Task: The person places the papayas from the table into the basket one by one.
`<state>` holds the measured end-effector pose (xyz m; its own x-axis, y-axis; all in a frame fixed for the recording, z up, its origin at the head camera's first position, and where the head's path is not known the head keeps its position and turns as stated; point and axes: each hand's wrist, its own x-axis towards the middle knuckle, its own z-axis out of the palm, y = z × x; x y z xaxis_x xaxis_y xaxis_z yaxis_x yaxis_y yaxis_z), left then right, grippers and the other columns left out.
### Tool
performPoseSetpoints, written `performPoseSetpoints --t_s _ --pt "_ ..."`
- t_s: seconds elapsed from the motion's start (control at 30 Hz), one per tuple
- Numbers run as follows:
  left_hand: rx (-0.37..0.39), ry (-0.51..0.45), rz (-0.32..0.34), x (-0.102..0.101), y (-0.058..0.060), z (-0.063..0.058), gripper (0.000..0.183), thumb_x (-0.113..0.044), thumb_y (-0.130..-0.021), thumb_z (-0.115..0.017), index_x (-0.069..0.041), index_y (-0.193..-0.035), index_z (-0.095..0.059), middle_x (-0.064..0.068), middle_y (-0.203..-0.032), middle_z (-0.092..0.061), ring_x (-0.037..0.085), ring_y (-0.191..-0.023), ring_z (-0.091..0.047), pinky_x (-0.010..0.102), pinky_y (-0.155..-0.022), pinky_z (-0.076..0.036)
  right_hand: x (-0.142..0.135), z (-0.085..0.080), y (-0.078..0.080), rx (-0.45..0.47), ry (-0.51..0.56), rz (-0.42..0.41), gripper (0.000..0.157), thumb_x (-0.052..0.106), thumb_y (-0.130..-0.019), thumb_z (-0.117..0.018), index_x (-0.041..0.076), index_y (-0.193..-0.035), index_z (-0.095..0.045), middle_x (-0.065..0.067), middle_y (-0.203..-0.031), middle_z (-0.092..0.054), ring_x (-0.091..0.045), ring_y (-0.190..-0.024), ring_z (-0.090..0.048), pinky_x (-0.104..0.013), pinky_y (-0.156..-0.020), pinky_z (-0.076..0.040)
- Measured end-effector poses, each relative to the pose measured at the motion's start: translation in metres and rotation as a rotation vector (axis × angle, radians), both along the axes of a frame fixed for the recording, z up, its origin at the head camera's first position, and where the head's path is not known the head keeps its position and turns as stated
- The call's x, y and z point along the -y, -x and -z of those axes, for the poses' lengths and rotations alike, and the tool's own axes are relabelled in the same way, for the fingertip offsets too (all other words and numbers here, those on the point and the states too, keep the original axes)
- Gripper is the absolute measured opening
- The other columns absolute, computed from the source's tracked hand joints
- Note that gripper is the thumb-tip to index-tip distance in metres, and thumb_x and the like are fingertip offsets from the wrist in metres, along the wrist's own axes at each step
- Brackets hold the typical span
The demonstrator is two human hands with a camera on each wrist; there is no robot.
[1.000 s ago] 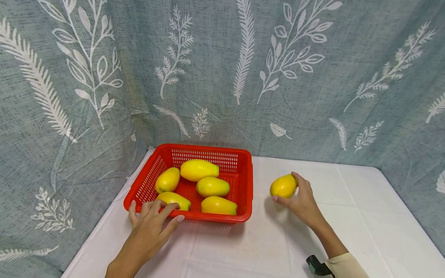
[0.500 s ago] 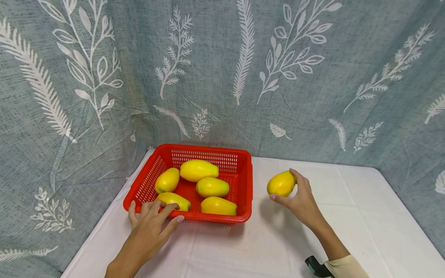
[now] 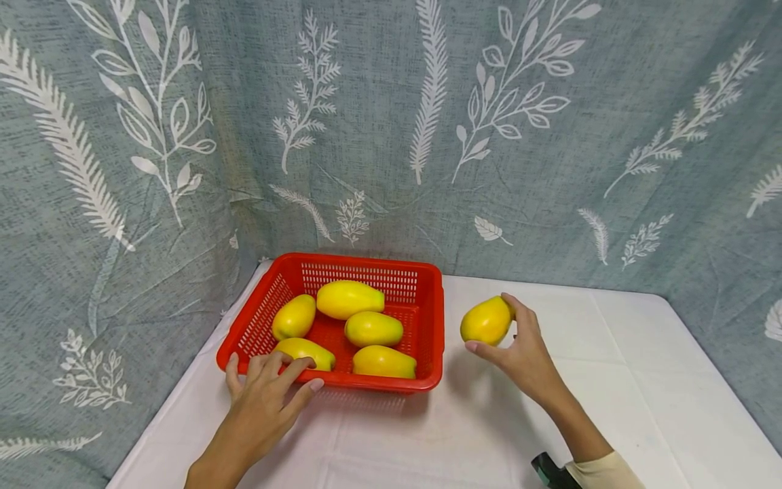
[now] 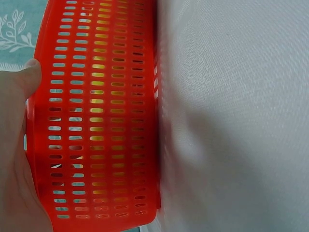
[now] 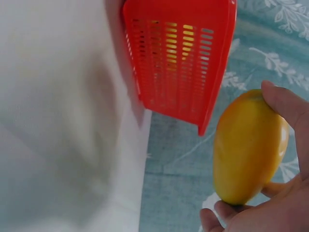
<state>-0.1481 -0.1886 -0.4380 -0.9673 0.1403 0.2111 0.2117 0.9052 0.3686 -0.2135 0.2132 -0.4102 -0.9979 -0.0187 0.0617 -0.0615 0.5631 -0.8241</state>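
Observation:
My right hand [image 3: 530, 358] holds a yellow papaya [image 3: 487, 321] above the white tablecloth, right of the red basket [image 3: 435, 385]. The right wrist view shows the papaya [image 5: 248, 150] between the thumb and the fingers, off the cloth. My left hand [image 3: 259, 406] grips the basket's front rim, its fingers bent over the edge and the thumb outside. In the left wrist view the thumb of the left hand [image 4: 17, 145] lies at the basket's rim [image 4: 36, 106]; the other fingers are mostly hidden. Several yellow papayas with greenish ends lie apart in the basket, one [image 3: 305, 351] beside my left fingers.
The basket has slotted walls and stands on the white cloth [image 3: 586, 380] at the left of the table. A grey-green curtain [image 3: 391, 224] with white leaf prints hangs behind the table and along both sides. A dark device [image 3: 552, 471] sits by my right sleeve.
My right hand has moved a little left and slightly up with the papaya, closer to the basket. My left hand, the basket and the papayas in it have stayed in place.

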Motion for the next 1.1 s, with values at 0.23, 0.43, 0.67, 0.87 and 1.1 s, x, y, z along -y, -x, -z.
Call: performPoseSetpoints --t_s 0.23,0.43,0.67,0.87,1.1 --pt "-0.002 0.0 0.002 0.0 0.0 0.0 0.041 -0.051 -0.102 -0.065 -0.021 -0.129 -0.071 0.016 -0.123 -0.061 0.044 -0.124 -0.048 0.081 -0.112 0.001 0.01 -0.006 -0.004 -0.015 0.013 -0.018 0.106 0.045 -0.085 -0.088 0.011 -0.164 -0.027 -0.02 -0.163 -0.03 -0.037 -0.142 -0.039 -0.062 -0.114 -0.038" --pt "-0.017 -0.001 0.007 0.001 -0.001 0.001 0.041 -0.052 -0.103 -0.064 -0.022 -0.129 -0.07 0.015 -0.122 -0.061 0.043 -0.124 -0.048 0.081 -0.112 0.0 0.022 -0.011 -0.006 -0.024 0.031 -0.048 0.107 0.045 -0.083 -0.089 0.012 -0.164 -0.027 -0.018 -0.163 -0.031 -0.035 -0.143 -0.039 -0.062 -0.115 -0.037" --pt "-0.013 -0.007 0.006 0.0 0.0 0.001 0.04 -0.051 -0.102 -0.066 -0.022 -0.128 -0.071 0.013 -0.118 -0.062 0.042 -0.123 -0.048 0.081 -0.112 0.0 0.034 -0.015 -0.008 -0.036 0.042 -0.083 0.106 0.045 -0.082 -0.089 0.013 -0.164 -0.028 -0.015 -0.163 -0.032 -0.033 -0.145 -0.038 -0.064 -0.115 -0.038" --pt "0.001 -0.004 0.003 0.0 0.0 0.001 0.04 -0.05 -0.101 -0.067 -0.021 -0.129 -0.071 0.012 -0.118 -0.061 0.043 -0.123 -0.048 0.081 -0.112 0.0 0.046 -0.016 -0.007 -0.019 0.047 -0.102 0.108 0.047 -0.08 -0.089 0.016 -0.164 -0.029 -0.013 -0.163 -0.032 -0.031 -0.145 -0.037 -0.064 -0.116 -0.038" --pt "0.013 0.011 -0.003 0.0 0.001 0.0 0.043 -0.051 -0.101 -0.066 -0.02 -0.131 -0.071 0.013 -0.118 -0.06 0.044 -0.124 -0.047 0.081 -0.112 0.001 0.063 -0.017 -0.007 0.007 0.066 -0.138 0.108 0.05 -0.08 -0.089 0.02 -0.164 -0.029 -0.008 -0.164 -0.031 -0.029 -0.147 -0.037 -0.066 -0.118 -0.037"
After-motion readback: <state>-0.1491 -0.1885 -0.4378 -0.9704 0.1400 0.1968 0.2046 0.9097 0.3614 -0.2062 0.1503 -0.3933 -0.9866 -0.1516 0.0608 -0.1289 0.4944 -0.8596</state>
